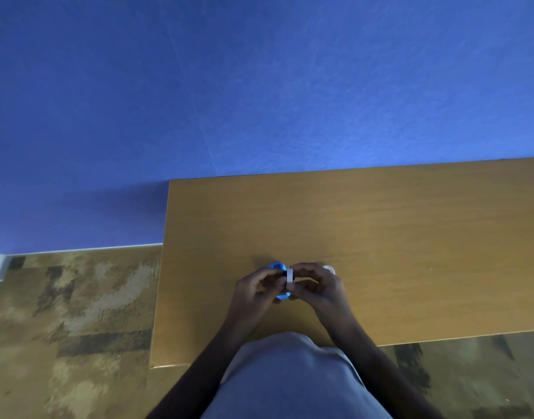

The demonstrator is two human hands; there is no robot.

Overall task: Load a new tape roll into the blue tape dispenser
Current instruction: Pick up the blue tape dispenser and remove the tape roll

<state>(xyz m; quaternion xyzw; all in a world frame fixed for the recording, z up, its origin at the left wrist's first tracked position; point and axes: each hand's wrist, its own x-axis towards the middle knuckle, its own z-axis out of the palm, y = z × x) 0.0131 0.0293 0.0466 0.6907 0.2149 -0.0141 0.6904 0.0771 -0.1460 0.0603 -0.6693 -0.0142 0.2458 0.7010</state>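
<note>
Both hands meet over the near part of a wooden table (380,225). My left hand (255,287) grips the blue tape dispenser (276,266), whose blue shows above and below my fingers. My right hand (317,284) pinches a white tape roll (290,276), held on edge right against the dispenser. Fingers hide how the two parts fit together. A second pale ring-shaped roll (329,269) lies on the table just behind my right hand.
The table's left edge (161,267) runs close to my left hand. A blue wall (259,86) rises behind the table. Patterned floor (78,313) lies to the left. My grey-clothed torso (290,379) fills the bottom centre.
</note>
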